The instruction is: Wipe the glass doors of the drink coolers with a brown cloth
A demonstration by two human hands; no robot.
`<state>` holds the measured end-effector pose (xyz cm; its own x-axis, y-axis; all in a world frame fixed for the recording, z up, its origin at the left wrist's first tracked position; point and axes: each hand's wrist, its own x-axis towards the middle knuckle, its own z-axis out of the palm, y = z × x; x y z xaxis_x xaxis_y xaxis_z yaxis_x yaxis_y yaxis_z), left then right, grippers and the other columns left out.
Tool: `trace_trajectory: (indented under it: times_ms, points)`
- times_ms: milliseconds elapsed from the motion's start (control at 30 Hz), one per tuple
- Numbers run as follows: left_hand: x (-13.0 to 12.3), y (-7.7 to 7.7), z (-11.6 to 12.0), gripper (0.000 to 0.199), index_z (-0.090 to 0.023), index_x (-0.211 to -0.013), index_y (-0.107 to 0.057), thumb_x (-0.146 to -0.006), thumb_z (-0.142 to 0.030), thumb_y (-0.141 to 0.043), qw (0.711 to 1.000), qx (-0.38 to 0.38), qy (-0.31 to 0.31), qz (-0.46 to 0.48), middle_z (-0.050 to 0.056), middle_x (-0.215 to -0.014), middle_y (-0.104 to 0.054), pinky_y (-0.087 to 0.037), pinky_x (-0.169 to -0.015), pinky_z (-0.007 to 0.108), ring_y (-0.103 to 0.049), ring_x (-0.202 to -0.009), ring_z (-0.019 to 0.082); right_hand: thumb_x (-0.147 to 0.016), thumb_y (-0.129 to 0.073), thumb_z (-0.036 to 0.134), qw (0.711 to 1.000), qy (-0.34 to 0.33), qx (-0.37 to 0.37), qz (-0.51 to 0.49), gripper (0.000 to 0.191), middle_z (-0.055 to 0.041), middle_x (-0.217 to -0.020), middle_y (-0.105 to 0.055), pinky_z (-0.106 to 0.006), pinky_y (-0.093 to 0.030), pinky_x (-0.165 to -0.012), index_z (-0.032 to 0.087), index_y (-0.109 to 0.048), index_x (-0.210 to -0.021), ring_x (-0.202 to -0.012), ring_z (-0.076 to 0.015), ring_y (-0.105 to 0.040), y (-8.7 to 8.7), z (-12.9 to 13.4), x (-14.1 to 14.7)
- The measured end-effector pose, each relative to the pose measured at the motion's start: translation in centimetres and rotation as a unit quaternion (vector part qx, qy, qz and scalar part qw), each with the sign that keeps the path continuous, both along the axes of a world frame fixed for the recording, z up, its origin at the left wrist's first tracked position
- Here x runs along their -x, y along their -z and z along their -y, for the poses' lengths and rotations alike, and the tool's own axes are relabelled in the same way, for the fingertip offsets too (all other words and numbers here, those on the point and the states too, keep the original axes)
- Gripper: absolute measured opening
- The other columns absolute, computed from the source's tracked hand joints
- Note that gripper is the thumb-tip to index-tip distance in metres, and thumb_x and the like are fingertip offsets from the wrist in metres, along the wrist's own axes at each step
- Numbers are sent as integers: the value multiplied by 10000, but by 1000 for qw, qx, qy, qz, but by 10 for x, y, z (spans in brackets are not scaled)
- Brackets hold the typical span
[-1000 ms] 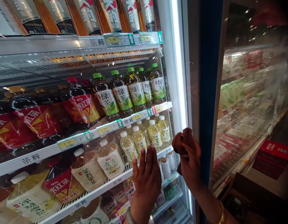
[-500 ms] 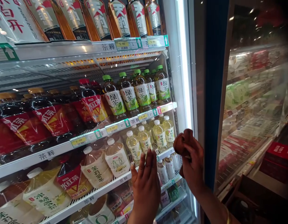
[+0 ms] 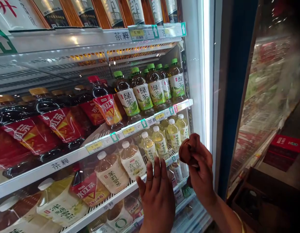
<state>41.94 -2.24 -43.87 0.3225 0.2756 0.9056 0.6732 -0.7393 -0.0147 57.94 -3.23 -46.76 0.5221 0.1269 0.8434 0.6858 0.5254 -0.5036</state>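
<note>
My left hand [image 3: 157, 194] is raised with its palm toward the drinks shelves and its fingers spread. It holds nothing, and I cannot tell whether it touches a pane in front of the shelves. Just right of it, my right hand [image 3: 201, 171] is closed around a crumpled brown cloth-like piece [image 3: 187, 152]. Beyond the hands stand small pale-yellow drink bottles [image 3: 161, 142] with white caps. Green tea bottles [image 3: 128, 102] with green caps line the shelf above. Larger white-labelled bottles [image 3: 132, 161] are left of my left hand.
Dark bottles with red labels [image 3: 59, 124] fill the left of the middle shelf. Price tags run along the shelf edge [image 3: 128, 131]. A bright light strip [image 3: 206, 74] and a dark blue upright [image 3: 237, 81] border the shelves. A red box [image 3: 283, 149] lies farther right.
The shelves have shifted right in view, and the top row has moved up. My left hand sits slightly lower and farther right; my right hand stays nearly in place, still gripping the brown piece.
</note>
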Motion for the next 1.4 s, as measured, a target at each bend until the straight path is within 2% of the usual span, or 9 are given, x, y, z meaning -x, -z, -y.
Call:
trace_trajectory:
  times_ms: [100, 200, 400, 633, 900, 1000, 1167, 1267, 1400]
  points:
    - [10, -2, 4, 635, -167, -1671, -312, -1060, -170, -488, 1000, 4, 12, -3, 93, -1707, -384, -34, -1365, 444, -173, -1663, 200, -1016, -514, 126, 998, -42, 8, -47, 562, -131, -1571, -555, -415, -688, -892, 339, -519, -1536, -1329, -283, -673, 25, 4, 47]
    - [23, -8, 7, 681, -142, -1685, -255, -1043, -119, -480, 999, -1, 24, -26, 68, -1769, -213, -64, -1366, 412, -130, -1671, 234, -994, -566, 111, 999, -30, 22, 5, 563, -78, -1532, -600, -460, -659, -988, 390, -577, -1483, -1366, -272, -645, 19, 5, 73]
    - [51, -16, 4, 738, -159, -1687, -247, -1017, -79, -545, 1000, -2, -1, -27, 59, -1774, -209, -85, -1367, 386, -123, -1671, 225, -974, -590, 99, 998, 38, 40, 32, 387, -60, -1565, -521, -473, -555, -1153, 329, -700, -1265, -1476, -251, -535, -24, 2, 20]
    - [60, 1, -2, 680, -218, -1672, -317, -1032, -107, -517, 1000, -8, -8, 7, 35, -1724, -341, -58, -1370, 380, -190, -1655, 184, -978, -602, 137, 999, 25, 31, -17, 361, -90, -1557, -550, -397, -652, -976, 321, -706, -1271, -1409, -265, -599, 10, 10, 73]
    - [83, -5, 2, 764, -245, -1682, -276, -996, -119, -587, 999, 11, -44, -25, 38, -1703, -376, -36, -1371, 370, -199, -1646, 128, -961, -637, 138, 998, 44, 22, 36, 343, -44, -1605, -505, -508, -521, -1183, 331, -736, -1226, -1494, -272, -515, -42, -3, 31]
    - [92, -3, 1, 784, -245, -1686, -265, -985, -103, -587, 999, 13, -37, -22, 14, -1733, -310, -83, -1369, 344, -179, -1652, 143, -982, -634, 193, 998, 54, 25, -30, 341, -64, -1565, -527, -480, -543, -1153, 325, -699, -1290, -1450, -262, -556, -25, 0, 34]
    - [94, 3, -2, 791, -250, -1679, -286, -969, -63, -580, 999, -4, -47, -12, 20, -1720, -340, -65, -1372, 359, -181, -1652, 166, -984, -580, 109, 999, -8, 26, 38, 448, -57, -1488, -615, -426, -624, -1028, 358, -668, -1345, -1327, -244, -662, 10, 12, 107]
    - [94, 4, -3, 798, -234, -1676, -292, -956, -11, -550, 999, -17, -31, -2, 30, -1716, -327, -107, -1371, 365, -209, -1646, 174, -930, -683, 121, 988, -18, 16, 151, 406, 20, -1503, -611, -544, -534, -1178, 415, -734, -1206, -1415, -274, -599, -6, 8, 117]
    - [98, 6, -3, 790, -233, -1672, -308, -958, -19, -572, 999, -7, -35, 0, 39, -1708, -349, -68, -1375, 383, -232, -1641, 180, -920, -665, 90, 989, 27, -16, 141, 434, 9, -1576, -540, -604, -452, -1249, 399, -717, -1220, -1499, -290, -512, -40, -3, 77]
